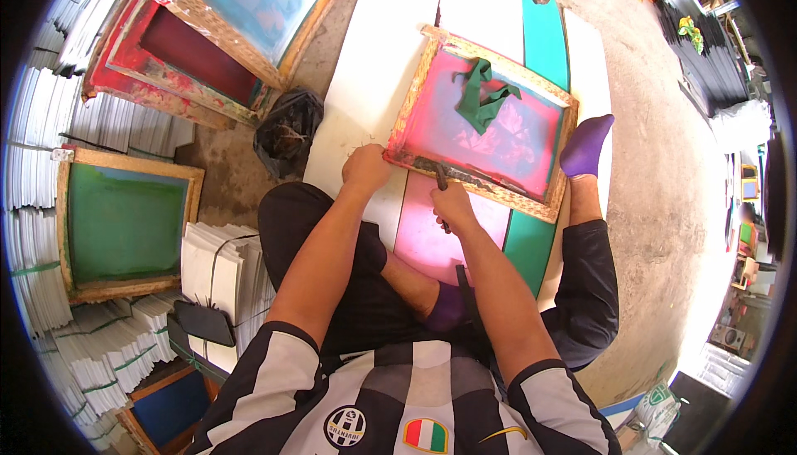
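A wooden screen-printing frame (486, 180) with pink-stained mesh lies tilted in front of me, its near rail smeared dark. My left hand (365, 167) is closed at the frame's near left corner; its fingertips are partly hidden. My right hand (453, 207) is wrapped round a slim dark hand tool (441, 176), whose end meets the near rail. The exact kind of tool cannot be made out. On the mesh lies a crumpled dark green cloth strip (481, 106). My foot in a purple sock (587, 144) rests beside the frame's right side.
Long white and green boards (374, 65) lie under the frame. To the left are a black plastic bag (288, 133), more screen frames (302, 48), a green-meshed frame (124, 222) and tied stacks of white sheets (220, 268). A black phone-like object (204, 323) sits on one stack.
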`<control>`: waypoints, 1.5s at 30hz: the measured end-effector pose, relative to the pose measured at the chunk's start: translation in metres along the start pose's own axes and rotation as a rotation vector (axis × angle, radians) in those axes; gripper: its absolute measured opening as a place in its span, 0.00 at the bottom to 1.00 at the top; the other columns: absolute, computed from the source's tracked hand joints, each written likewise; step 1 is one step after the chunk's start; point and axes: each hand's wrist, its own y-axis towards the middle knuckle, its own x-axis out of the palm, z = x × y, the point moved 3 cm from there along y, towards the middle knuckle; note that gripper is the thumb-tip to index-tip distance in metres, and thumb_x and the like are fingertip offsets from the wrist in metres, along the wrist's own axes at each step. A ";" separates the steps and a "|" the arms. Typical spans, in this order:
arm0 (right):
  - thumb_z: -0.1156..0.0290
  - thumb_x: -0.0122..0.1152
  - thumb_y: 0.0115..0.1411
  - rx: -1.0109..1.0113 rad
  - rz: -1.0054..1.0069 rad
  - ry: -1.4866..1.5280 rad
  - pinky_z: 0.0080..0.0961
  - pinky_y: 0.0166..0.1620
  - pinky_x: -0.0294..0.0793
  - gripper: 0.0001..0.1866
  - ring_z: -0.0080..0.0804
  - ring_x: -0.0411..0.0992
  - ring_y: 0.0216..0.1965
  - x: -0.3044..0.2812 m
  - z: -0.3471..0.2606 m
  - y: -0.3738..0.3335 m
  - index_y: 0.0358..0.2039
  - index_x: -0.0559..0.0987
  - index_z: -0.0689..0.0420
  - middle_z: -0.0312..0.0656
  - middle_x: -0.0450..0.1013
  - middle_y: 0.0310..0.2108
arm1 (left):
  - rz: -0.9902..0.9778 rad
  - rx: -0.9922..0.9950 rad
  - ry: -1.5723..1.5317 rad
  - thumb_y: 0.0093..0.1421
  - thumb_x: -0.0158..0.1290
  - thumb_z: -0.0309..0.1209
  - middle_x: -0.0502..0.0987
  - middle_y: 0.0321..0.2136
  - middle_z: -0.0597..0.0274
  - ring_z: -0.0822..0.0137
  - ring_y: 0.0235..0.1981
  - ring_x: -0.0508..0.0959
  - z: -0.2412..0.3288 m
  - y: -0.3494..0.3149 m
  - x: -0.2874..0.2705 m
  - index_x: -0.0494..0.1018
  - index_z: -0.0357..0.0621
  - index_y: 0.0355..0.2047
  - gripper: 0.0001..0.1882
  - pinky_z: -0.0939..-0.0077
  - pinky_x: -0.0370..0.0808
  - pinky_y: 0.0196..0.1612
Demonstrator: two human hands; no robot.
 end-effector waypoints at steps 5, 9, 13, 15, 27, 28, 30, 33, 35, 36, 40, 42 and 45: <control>0.64 0.52 0.58 -0.048 0.056 -0.094 0.43 0.26 0.77 0.16 0.45 0.79 0.24 0.001 -0.001 -0.002 0.36 0.77 0.66 0.54 0.77 0.24 | 0.001 0.006 0.003 0.58 0.53 0.33 0.82 0.40 0.42 0.43 0.45 0.82 0.002 -0.001 -0.001 0.83 0.43 0.40 0.14 0.53 0.78 0.49; 0.62 0.52 0.60 -0.202 0.217 -0.138 0.40 0.23 0.74 0.15 0.42 0.76 0.20 0.016 0.033 0.034 0.30 0.75 0.64 0.51 0.76 0.21 | 0.017 0.033 0.002 0.56 0.53 0.32 0.82 0.38 0.42 0.42 0.43 0.82 -0.003 0.008 0.008 0.83 0.43 0.40 0.15 0.52 0.78 0.48; 0.57 0.55 0.59 -0.255 0.327 -0.212 0.55 0.49 0.75 0.20 0.62 0.78 0.44 0.021 0.021 0.008 0.38 0.81 0.62 0.63 0.79 0.37 | 0.036 0.045 -0.053 0.53 0.51 0.29 0.82 0.36 0.41 0.42 0.41 0.82 -0.006 0.000 0.007 0.83 0.45 0.43 0.17 0.51 0.78 0.47; 0.58 0.54 0.60 -0.259 0.291 -0.192 0.55 0.49 0.75 0.20 0.63 0.77 0.44 0.018 0.018 0.009 0.38 0.82 0.62 0.63 0.79 0.37 | 0.038 0.062 -0.073 0.54 0.51 0.30 0.82 0.38 0.41 0.42 0.42 0.81 -0.006 -0.005 0.004 0.82 0.46 0.44 0.18 0.51 0.77 0.48; 0.65 0.55 0.62 -0.293 -0.087 0.250 0.30 0.20 0.72 0.12 0.31 0.73 0.17 0.034 0.036 -0.020 0.33 0.75 0.62 0.44 0.73 0.19 | 0.112 0.437 -0.147 0.57 0.58 0.35 0.84 0.41 0.58 0.55 0.43 0.82 0.016 -0.030 0.003 0.83 0.53 0.44 0.14 0.58 0.78 0.45; 0.65 0.54 0.62 -0.306 -0.115 0.248 0.30 0.20 0.72 0.11 0.31 0.73 0.17 0.037 0.034 -0.022 0.34 0.74 0.62 0.43 0.73 0.19 | 0.050 0.499 -0.161 0.57 0.59 0.35 0.84 0.39 0.59 0.55 0.43 0.83 0.016 -0.031 0.008 0.83 0.53 0.43 0.13 0.58 0.78 0.45; 0.66 0.56 0.63 -0.322 -0.160 0.294 0.28 0.19 0.71 0.10 0.30 0.72 0.16 0.041 0.032 -0.020 0.32 0.74 0.62 0.43 0.73 0.19 | -0.007 0.571 -0.146 0.57 0.59 0.35 0.84 0.37 0.60 0.55 0.42 0.83 0.014 -0.031 0.016 0.84 0.53 0.42 0.13 0.58 0.78 0.44; 0.67 0.57 0.63 -0.316 -0.222 0.307 0.28 0.18 0.71 0.10 0.30 0.72 0.16 0.036 0.023 -0.024 0.31 0.73 0.61 0.43 0.73 0.19 | -0.007 0.582 -0.064 0.57 0.60 0.36 0.84 0.35 0.59 0.53 0.40 0.83 0.016 -0.031 0.018 0.84 0.53 0.41 0.12 0.58 0.78 0.44; 0.68 0.56 0.63 -0.310 -0.256 0.283 0.28 0.18 0.71 0.09 0.30 0.72 0.15 0.032 0.018 -0.026 0.31 0.73 0.61 0.43 0.73 0.19 | -0.027 0.562 -0.010 0.57 0.61 0.36 0.84 0.35 0.59 0.53 0.39 0.83 0.019 -0.033 0.010 0.84 0.54 0.40 0.11 0.57 0.78 0.43; 0.69 0.56 0.63 -0.312 -0.272 0.264 0.28 0.18 0.71 0.09 0.30 0.72 0.15 0.030 0.016 -0.025 0.31 0.73 0.61 0.43 0.73 0.20 | -0.030 0.556 0.023 0.57 0.62 0.37 0.84 0.35 0.58 0.53 0.39 0.83 0.020 -0.033 0.008 0.84 0.54 0.40 0.11 0.57 0.78 0.43; 0.68 0.57 0.63 -0.288 -0.357 0.231 0.29 0.20 0.74 0.09 0.32 0.74 0.17 0.031 0.017 -0.019 0.35 0.74 0.63 0.46 0.74 0.22 | -0.039 0.529 0.178 0.55 0.63 0.39 0.84 0.33 0.58 0.53 0.36 0.83 0.019 -0.032 0.002 0.85 0.56 0.38 0.11 0.56 0.79 0.41; 0.66 0.58 0.64 -0.243 -0.450 0.214 0.31 0.25 0.77 0.13 0.34 0.77 0.22 0.035 0.012 -0.021 0.42 0.74 0.63 0.47 0.76 0.26 | -0.055 0.479 0.242 0.54 0.63 0.39 0.84 0.32 0.58 0.53 0.36 0.83 0.016 -0.030 -0.001 0.85 0.56 0.37 0.10 0.56 0.79 0.41; 0.63 0.59 0.65 -0.171 -0.554 0.250 0.35 0.31 0.80 0.21 0.37 0.80 0.30 0.042 0.004 -0.026 0.52 0.72 0.64 0.49 0.78 0.34 | -0.065 0.322 0.266 0.54 0.64 0.40 0.84 0.33 0.57 0.53 0.38 0.84 0.004 -0.025 -0.009 0.85 0.56 0.36 0.10 0.56 0.79 0.42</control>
